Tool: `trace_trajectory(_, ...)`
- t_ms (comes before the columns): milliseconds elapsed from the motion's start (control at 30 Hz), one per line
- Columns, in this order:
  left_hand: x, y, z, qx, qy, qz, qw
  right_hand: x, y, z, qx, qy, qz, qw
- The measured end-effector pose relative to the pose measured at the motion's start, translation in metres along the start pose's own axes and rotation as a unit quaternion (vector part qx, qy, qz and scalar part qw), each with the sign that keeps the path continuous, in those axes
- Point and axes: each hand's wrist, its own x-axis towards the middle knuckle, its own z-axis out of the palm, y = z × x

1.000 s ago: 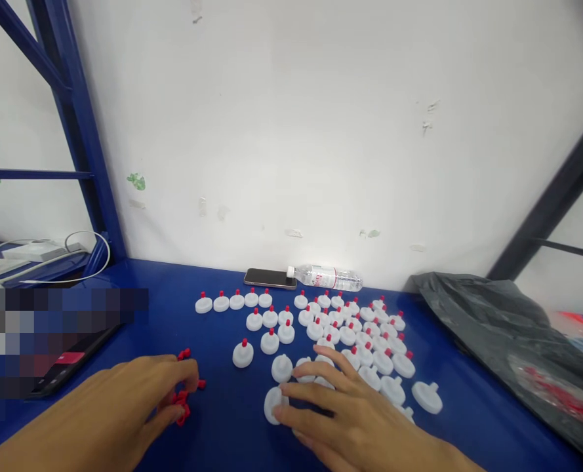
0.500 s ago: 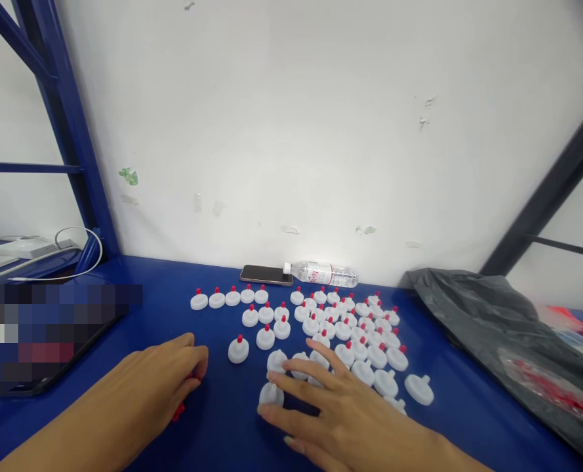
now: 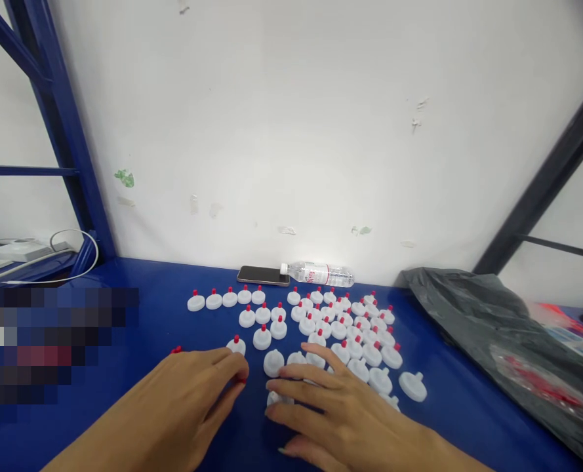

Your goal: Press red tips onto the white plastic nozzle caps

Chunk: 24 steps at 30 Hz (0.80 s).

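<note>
risk of knocking the packed white discs (image 3: 343, 328) out of their rows, with the right hand (image 3: 340, 413) spread flat, fingers apart, over an uncapped disc (image 3: 274, 398) near the front edge of the tabletop (image 3: 173, 314). left hand (image 3: 197, 393) pinching a small red cap (image 3: 242, 379), fingers together. discs round, white, short-stemmed, mostly red-tipped.

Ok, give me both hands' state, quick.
Left hand: fingers pinched on a small red cap.
Right hand: open, fingers spread flat over the white discs.
</note>
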Motion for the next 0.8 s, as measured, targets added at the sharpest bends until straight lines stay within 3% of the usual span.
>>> trace_trajectory(100,0.005,0.007,0.001,-0.021,0.056,0.075,0.995,0.001,-0.002,0.000,0.008,0.074,0.005,0.997)
trace_trajectory(200,0.008,0.013,0.001,-0.033,0.083,0.112,0.990,0.002,-0.003,-0.002,0.022,0.092,0.012,0.995)
trace_trajectory(433,0.008,0.015,0.005,-0.062,0.003,0.093,0.994,0.001,-0.003,0.000,0.019,0.063,-0.009,0.998)
trace_trajectory(800,0.008,0.014,0.003,-0.076,-0.002,0.096,0.992,0.002,-0.003,-0.004,0.025,0.077,-0.008,0.997)
